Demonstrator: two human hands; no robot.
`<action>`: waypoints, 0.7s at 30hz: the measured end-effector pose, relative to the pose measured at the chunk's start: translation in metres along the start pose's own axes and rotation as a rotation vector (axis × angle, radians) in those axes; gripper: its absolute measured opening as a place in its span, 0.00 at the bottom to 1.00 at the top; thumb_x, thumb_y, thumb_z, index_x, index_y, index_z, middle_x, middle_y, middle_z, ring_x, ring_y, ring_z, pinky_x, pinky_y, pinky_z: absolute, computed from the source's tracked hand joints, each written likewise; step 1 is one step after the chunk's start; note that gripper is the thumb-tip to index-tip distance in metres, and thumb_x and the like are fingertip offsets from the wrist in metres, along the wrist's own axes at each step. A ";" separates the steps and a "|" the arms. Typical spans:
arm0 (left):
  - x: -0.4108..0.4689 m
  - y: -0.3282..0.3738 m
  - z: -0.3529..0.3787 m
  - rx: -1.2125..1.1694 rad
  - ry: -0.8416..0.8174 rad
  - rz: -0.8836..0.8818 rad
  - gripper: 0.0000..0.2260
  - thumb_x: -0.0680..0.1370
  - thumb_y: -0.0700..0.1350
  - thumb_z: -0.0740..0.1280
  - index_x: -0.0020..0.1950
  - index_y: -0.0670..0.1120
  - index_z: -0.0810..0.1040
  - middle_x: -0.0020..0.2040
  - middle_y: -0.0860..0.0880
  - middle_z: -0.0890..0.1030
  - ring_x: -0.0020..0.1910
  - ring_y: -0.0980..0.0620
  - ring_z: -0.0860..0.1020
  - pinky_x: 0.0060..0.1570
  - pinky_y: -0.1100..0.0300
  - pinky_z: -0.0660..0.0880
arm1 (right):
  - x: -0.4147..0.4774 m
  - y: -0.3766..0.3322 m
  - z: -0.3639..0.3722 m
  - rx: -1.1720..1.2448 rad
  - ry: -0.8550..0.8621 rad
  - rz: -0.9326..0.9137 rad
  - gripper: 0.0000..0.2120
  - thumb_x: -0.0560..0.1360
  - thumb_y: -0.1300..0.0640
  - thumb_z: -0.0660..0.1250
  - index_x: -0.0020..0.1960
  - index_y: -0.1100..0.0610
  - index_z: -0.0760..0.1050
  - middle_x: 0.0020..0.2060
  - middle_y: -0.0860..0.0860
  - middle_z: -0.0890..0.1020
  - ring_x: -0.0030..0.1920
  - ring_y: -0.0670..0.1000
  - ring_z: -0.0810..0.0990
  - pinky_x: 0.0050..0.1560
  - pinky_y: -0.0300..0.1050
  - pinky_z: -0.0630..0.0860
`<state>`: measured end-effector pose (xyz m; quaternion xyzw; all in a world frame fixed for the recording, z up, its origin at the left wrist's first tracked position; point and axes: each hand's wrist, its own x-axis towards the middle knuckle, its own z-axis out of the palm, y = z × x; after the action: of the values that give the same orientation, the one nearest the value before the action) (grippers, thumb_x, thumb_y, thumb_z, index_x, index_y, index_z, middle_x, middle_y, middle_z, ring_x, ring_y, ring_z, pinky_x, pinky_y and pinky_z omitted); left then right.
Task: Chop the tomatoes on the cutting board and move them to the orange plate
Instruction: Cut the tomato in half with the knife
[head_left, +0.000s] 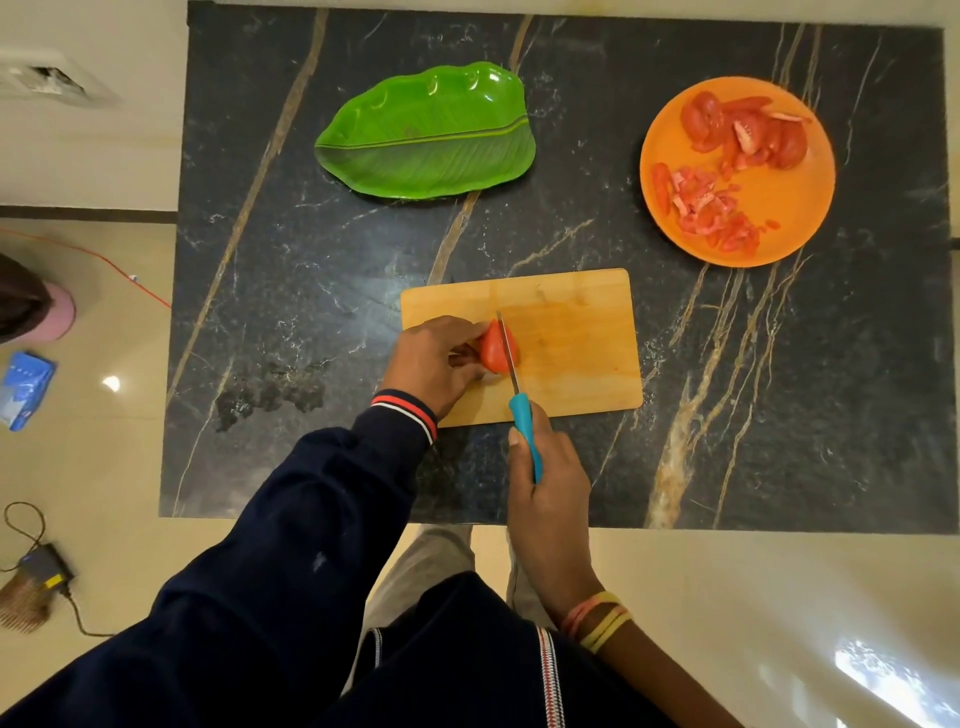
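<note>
Person stands at a dark marble table (311, 291), looking down at a wooden board (571, 332) near the front edge. On the board's left part sits 1 tomato (493, 351), red, w/ the knife (519, 400) blade across its right side, tip pointing away from the person. Can't tell how deep the blade sits.

Left hand (436, 364) is curled over the tomato from the left, fingers closed on it, pinning it to the board. Dark sleeve (332, 509) w/ a red-and-white striped cuff covers that arm. Right hand (548, 467) is wrapped tight round the knife's blue handle, thumb lying along the handle's left side; this hand hangs off the board's near edge, over the table. Yellow and pink bands (597, 618) on the right wrist.

Orange plate (784, 208) is at the far right of the table, well apart from the board. It holds 2 heaps of cut tomato (717, 208): bigger slices toward the far side, small diced bits on the near-left part.

Green leaf-shaped plate (426, 135) lies at the far centre-left, nothing on it. Rest of the board is bare, w/ a faint wet mark.
</note>
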<state>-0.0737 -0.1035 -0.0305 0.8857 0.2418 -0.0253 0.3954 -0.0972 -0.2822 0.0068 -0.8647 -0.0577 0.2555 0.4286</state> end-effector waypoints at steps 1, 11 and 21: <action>0.000 0.000 0.000 0.005 0.004 0.002 0.22 0.70 0.43 0.76 0.62 0.45 0.79 0.54 0.49 0.82 0.49 0.56 0.77 0.54 0.63 0.76 | 0.003 -0.001 0.001 -0.010 0.001 -0.005 0.21 0.84 0.52 0.57 0.76 0.55 0.66 0.49 0.48 0.75 0.47 0.44 0.75 0.46 0.30 0.70; 0.003 -0.003 0.000 0.031 0.025 0.011 0.17 0.70 0.43 0.76 0.58 0.44 0.82 0.50 0.48 0.83 0.48 0.51 0.79 0.54 0.58 0.77 | 0.001 0.001 0.004 -0.019 -0.027 0.037 0.21 0.84 0.52 0.57 0.76 0.54 0.66 0.50 0.50 0.75 0.48 0.43 0.74 0.45 0.28 0.70; 0.007 -0.009 -0.006 0.015 -0.092 0.111 0.15 0.72 0.42 0.74 0.58 0.42 0.81 0.50 0.46 0.83 0.48 0.50 0.79 0.53 0.60 0.75 | 0.027 0.000 0.011 -0.108 -0.055 0.009 0.22 0.85 0.53 0.56 0.77 0.55 0.63 0.54 0.53 0.75 0.50 0.46 0.72 0.44 0.23 0.66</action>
<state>-0.0727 -0.0909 -0.0344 0.8987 0.1737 -0.0459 0.4001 -0.0793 -0.2654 -0.0092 -0.8795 -0.0794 0.2776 0.3782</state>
